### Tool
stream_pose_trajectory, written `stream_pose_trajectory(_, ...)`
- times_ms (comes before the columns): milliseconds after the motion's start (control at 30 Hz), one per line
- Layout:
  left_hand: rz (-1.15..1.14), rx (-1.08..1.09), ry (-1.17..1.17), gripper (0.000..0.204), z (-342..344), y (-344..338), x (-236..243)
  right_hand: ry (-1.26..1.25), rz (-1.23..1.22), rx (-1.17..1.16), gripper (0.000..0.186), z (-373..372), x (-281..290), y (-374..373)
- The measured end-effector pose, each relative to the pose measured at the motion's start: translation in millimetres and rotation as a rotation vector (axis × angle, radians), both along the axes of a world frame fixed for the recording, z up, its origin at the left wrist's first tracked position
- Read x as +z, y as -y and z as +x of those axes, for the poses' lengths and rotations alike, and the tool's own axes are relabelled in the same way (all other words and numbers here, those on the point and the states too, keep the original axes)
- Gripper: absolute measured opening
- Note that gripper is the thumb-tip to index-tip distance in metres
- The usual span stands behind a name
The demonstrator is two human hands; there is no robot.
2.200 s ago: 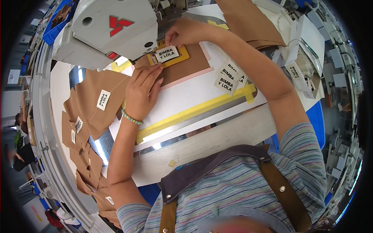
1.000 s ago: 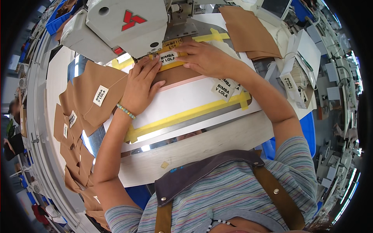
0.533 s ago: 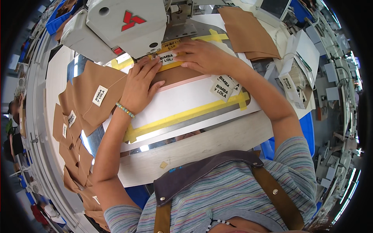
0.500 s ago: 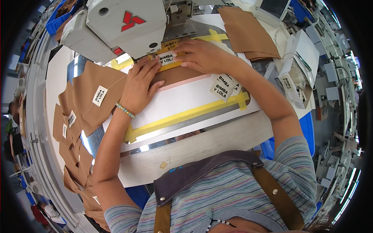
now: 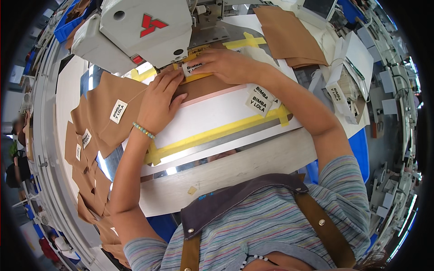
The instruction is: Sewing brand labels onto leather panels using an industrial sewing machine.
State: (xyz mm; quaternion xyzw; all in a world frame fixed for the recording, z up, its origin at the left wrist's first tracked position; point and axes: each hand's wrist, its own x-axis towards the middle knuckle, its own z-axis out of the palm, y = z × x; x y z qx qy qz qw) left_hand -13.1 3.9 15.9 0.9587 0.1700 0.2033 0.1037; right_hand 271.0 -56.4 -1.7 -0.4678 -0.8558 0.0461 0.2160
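Here we see the left hand (image 5: 160,100) laid flat, holding nothing, fingertips beside the white label (image 5: 188,69) in the yellow frame (image 5: 197,77). Our right hand (image 5: 231,66) bends over that label, hiding part; pinching or merely pressing, we can't tell. A machine (image 5: 144,45) overhangs our pale tabletop (image 5: 253,163) (the room's edges bend and blur).

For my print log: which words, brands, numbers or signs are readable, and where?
Wording not copied.
White label partly under right hand: black lettering.
Loose labels: black lettering.
Labels on brown pieces: black lettering.
White box: black lettering.
Yellow frame: handwriting, too blurred.
Machine head: red emblem.
Apron: blue marks, unreadable.
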Motion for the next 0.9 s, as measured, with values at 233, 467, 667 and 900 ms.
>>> stream_pose_trajectory(233, -0.081, 0.128, -0.057, 0.047, -23.3, -1.3, 10.0, 0.092, -0.022, -0.012, 0.047, -6.5, 4.5, -3.6)
stream_pose_trajectory(467, 0.05, 0.089, 0.005, 0.04, -27.8, -10.2, 4.7, 0.024, -0.027, 0.012, 0.048, -8.1, 10.9, -1.8)
stream_pose_trajectory(667, 0.091, 0.114, 0.002, 0.038, -26.1, -12.5, 2.8, 0.018, -0.138, -0.013, 0.044, -8.5, 16.2, -3.9)
stream_pose_trajectory(900, 0.044, 0.075, 0.021, 0.038, -22.9, -11.5, 6.7, -0.032, -0.066, 0.013, 0.044, -5.4, 8.5, -11.2)
